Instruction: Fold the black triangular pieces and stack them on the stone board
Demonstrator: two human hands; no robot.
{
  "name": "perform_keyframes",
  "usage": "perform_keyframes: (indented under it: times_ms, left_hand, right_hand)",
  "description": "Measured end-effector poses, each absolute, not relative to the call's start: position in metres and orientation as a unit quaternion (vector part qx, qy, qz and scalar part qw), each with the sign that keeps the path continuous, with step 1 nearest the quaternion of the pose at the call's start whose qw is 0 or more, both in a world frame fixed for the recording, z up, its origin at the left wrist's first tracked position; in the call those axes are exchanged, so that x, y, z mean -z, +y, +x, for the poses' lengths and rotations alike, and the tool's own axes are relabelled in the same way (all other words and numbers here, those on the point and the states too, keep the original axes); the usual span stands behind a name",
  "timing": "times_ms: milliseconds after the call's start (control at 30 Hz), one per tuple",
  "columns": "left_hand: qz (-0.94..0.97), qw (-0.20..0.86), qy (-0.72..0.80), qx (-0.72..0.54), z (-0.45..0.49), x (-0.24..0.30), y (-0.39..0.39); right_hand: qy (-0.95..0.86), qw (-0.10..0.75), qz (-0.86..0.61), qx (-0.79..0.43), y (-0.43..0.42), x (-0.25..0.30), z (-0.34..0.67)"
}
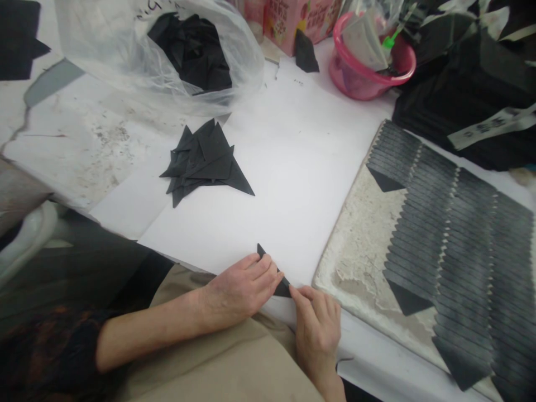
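Observation:
A small black triangular piece of thin sheet, paper or fabric, lies at the table's near edge, partly covered by my fingers. My left hand rests over it with fingers pressed together along its long, folded-looking edge. At the piece's right corner, my right hand pinches with thumb and forefinger. Farther back on the white paper sits a loose pile of black pieces with pointed corners. To my right, a pale board carries several overlapping rows of black pointed pieces.
A clear plastic bag at the back left contains more black pieces. Behind stand a pink basin with odds and ends and a pink printed box. Dark stacked material with a white labelled strip fills the back right.

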State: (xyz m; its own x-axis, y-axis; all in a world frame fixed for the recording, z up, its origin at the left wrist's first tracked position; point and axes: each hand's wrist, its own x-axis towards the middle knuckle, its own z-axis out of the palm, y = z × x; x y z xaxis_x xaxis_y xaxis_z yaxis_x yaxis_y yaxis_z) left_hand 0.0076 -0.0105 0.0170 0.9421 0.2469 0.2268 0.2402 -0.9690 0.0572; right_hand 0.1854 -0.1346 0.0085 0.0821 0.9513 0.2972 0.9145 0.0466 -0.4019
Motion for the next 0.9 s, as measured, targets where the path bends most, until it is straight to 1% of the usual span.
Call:
perform_keyframes:
  times_ms: [200,600,900]
  left_hand:
    - [0.986,0.048,0.097,-0.129,0.01,-0.016,-0.01]
    - [0.987,0.024,0.093,-0.131,0.016,-0.021,-0.013]
    - [0.982,0.066,0.091,-0.151,0.021,-0.019,-0.017]
  right_hand:
    - [-0.677,0.264,-0.686,-0.036,-0.137,-0.01,0.188]
    - [-0.677,0.262,-0.686,-0.042,-0.141,-0.009,0.192]
    - [-0.667,0.277,-0.691,-0.043,-0.145,-0.008,0.193]
